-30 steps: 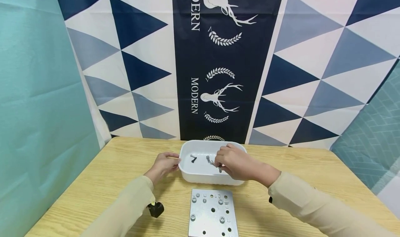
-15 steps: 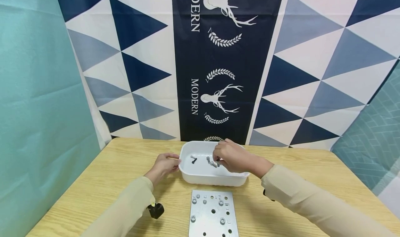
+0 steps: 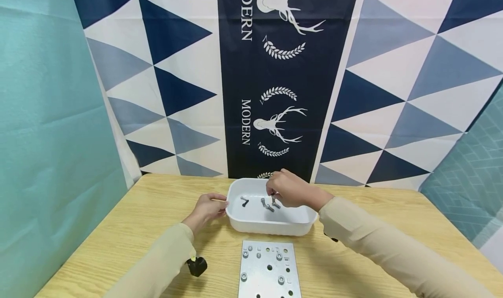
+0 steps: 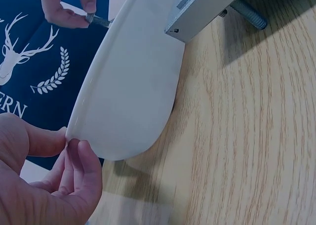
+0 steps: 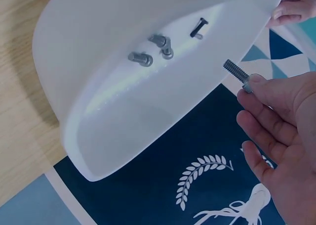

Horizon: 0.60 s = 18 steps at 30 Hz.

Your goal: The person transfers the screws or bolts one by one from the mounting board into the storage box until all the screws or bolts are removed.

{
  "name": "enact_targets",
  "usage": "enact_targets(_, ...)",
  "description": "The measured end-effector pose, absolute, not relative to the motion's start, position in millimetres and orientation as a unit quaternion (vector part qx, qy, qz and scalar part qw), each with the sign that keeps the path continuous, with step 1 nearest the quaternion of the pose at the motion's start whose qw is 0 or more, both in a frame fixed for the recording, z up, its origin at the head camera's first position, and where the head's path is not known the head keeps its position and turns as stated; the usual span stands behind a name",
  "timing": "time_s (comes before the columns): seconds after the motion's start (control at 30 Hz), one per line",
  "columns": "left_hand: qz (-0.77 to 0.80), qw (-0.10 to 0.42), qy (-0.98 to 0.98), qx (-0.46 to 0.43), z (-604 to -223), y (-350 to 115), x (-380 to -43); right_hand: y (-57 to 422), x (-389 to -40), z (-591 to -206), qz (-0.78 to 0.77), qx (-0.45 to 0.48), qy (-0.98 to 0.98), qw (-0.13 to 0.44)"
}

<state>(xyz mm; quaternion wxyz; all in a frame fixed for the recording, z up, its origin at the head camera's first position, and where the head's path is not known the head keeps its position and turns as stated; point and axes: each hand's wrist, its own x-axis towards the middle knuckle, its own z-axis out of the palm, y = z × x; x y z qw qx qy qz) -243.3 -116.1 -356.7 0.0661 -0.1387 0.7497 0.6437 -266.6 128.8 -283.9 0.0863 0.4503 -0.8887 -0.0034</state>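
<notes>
A white plastic tub (image 3: pixel 271 228) stands on the table. My left hand (image 3: pixel 208 207) pinches its left rim between thumb and fingers, as the left wrist view shows. My right hand (image 3: pixel 290 188) is over the tub and pinches a silver bolt (image 5: pixel 237 71) by its head, threaded end pointing away from the fingertips. In the tub lie several silver bolts (image 3: pixel 270 208) near the middle, and a black bolt (image 5: pixel 199 27) beside a small silver one towards the left end. A metal plate (image 3: pixel 261 265) with holes and silver bolt heads lies nearer me.
The wooden table (image 3: pixel 157 210) reaches back to a patterned cloth (image 3: pixel 188 71) hung behind it. A teal cloth (image 3: pixel 55 136) closes off the left side. A small black device (image 3: pixel 197 266) is at my left wrist, beside the plate.
My right hand has risen a little from the tub's floor with a bolt, uncovering more of the bolts there. The left hand has kept its hold on the rim.
</notes>
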Motion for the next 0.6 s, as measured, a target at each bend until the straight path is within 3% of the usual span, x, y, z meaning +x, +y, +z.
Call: enact_targets(0.6,0.643,0.06,0.753,-0.126,-358,-119,-242,118,-304,-288,0.002,0.416,-0.909,0.042)
